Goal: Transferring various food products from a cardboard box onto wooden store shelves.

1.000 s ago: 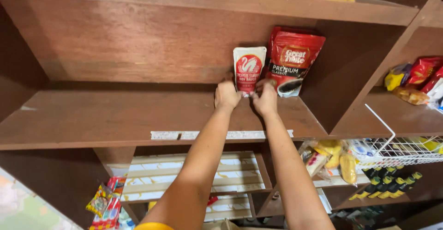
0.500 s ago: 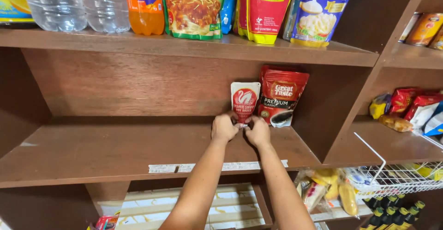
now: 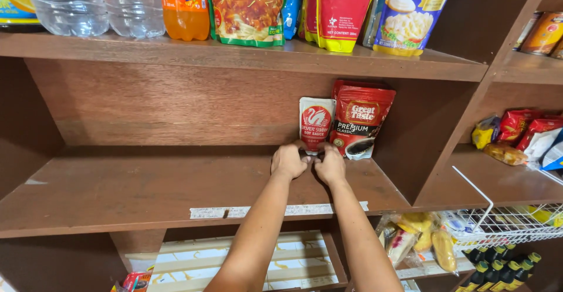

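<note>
I see my left hand (image 3: pixel 288 161) and right hand (image 3: pixel 330 164) curled closed at the bottom of the white sauce pouch (image 3: pixel 315 124), standing upright on the shelf (image 3: pixel 146 189) beside the red coffee pouch (image 3: pixel 360 120); a real grip I cannot tell.

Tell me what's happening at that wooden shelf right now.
A person reaches both bare hands to the base of a small white and red sauce pouch that stands upright at the back of the brown wooden shelf. The left hand and right hand meet there. A larger red coffee pouch stands just right of it.
</note>
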